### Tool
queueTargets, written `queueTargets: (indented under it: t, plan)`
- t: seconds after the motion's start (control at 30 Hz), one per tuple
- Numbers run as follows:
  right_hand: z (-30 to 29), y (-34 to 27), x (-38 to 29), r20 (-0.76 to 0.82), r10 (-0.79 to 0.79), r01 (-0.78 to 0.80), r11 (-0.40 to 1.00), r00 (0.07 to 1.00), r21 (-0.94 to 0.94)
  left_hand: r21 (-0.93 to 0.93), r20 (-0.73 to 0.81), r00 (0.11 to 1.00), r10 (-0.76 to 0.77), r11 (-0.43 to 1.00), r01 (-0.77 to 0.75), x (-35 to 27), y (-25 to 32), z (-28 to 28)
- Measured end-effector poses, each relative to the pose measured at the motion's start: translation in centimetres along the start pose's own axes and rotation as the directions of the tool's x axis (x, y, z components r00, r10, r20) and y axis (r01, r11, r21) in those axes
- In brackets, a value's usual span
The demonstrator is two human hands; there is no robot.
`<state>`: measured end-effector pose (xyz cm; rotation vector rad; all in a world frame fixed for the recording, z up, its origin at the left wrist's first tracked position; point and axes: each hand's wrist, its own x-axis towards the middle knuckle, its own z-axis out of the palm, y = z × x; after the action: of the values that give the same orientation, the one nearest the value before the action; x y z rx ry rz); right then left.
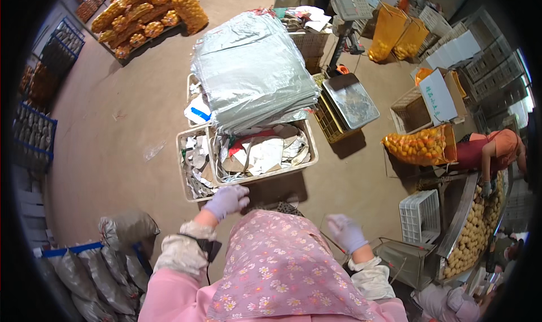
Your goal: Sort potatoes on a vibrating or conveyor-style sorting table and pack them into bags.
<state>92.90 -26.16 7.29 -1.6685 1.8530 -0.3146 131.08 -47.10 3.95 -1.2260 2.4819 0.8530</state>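
My left hand (226,201), in a pale lilac glove, is at the front rim of a plastic crate (192,201); I cannot tell whether it touches. Its fingers are apart and hold nothing visible. To the right, over the floor, my right hand (347,233) is gloved alike, slightly blurred, fingers loosely extended and nothing visible in them. A thin dark line passes beside it. Before me a larger plastic crate (313,152) holds torn paper and plastic scraps (266,154). Behind its front part lies a thick stack of silvery woven sacks (258,68).
A platform scale (351,101) stands right of the stack. Farther right are a filled mesh bag of potatoes (419,146), a white crate (420,216) and a potato-covered sorting table (474,233), where a person (487,152) bends. Filled sacks (93,275) stand at lower left.
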Motion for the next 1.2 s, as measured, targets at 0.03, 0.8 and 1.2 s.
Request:
queueTargets:
  t: [0.03,0.8,1.2]
  plan:
    - [-0.9,0.8,0.8,-0.048,0.096,-0.096,0.995,0.994,-0.005,-0.026,-0.020,1.000,-0.022,0.999,0.022,2.2,-1.3,-1.0]
    - [8.7,-12.5,-6.4,0.132,0.808,-0.816,0.551,0.574,0.173,-0.292,-0.224,0.968,-0.110,0.956,0.041,31.1,-26.3,-12.6]
    - [8.4,-11.0,15.6,0.189,0.469,-0.131,-0.154,0.863,0.979,-0.282,-0.317,0.700,0.640,0.641,-0.714,9.5,6.9,-5.9]
